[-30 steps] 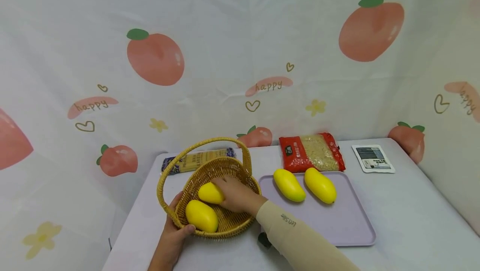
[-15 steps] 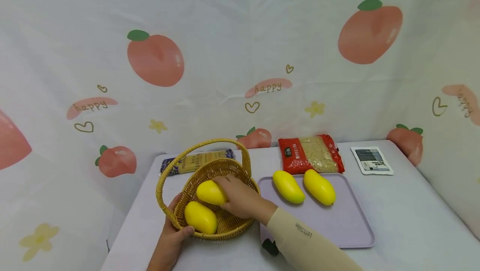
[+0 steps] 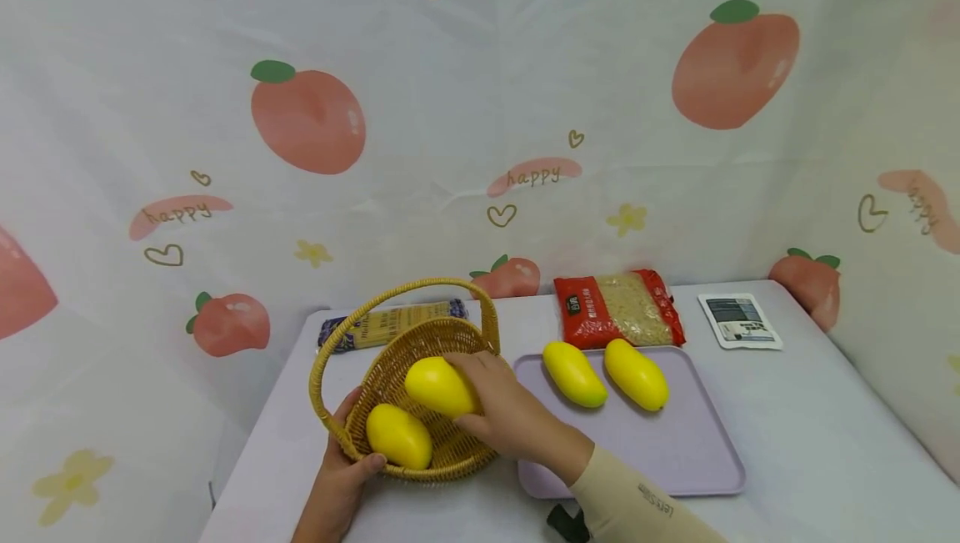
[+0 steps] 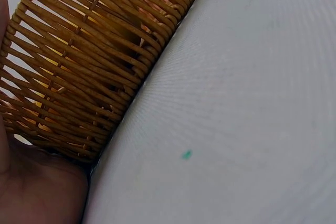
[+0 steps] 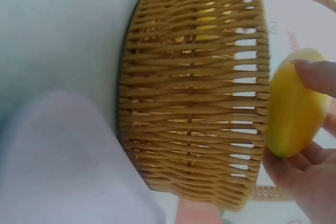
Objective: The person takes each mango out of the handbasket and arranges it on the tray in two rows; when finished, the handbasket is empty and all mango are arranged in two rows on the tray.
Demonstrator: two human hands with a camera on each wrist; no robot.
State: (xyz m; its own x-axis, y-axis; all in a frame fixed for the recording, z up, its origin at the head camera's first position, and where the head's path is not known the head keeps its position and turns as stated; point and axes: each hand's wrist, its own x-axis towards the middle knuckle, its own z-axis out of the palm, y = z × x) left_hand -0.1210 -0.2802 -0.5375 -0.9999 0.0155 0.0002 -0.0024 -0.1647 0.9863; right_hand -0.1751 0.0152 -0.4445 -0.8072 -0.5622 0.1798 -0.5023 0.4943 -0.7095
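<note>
My left hand (image 3: pixel 341 476) grips the left side of a wicker basket (image 3: pixel 390 364), thumb over the rim. In the left wrist view, that hand (image 4: pixel 44 192) lies against the basket's woven wall (image 4: pixel 94 51). My right hand (image 3: pixel 517 414) holds a yellow mango (image 3: pixel 442 386) above the right part of the basket. From the right wrist, the held mango (image 5: pixel 296 103) appears just beyond the basket rim, thumb on one side and fingers on the other. Another mango (image 3: pixel 400 436) lies inside the basket at its near left.
To the right lies a pale purple tray (image 3: pixel 637 455) bearing two mangoes (image 3: pixel 575 374). Behind it is a red bag of grain-like food (image 3: pixel 618 307). A pack of noodles (image 3: pixel 382 324) lies behind the basket, and a flat white packet (image 3: pixel 740 320) at the back right.
My right hand has lifted the mango from inside the basket and moved it up and to the right. The left hand keeps its hold on the basket.
</note>
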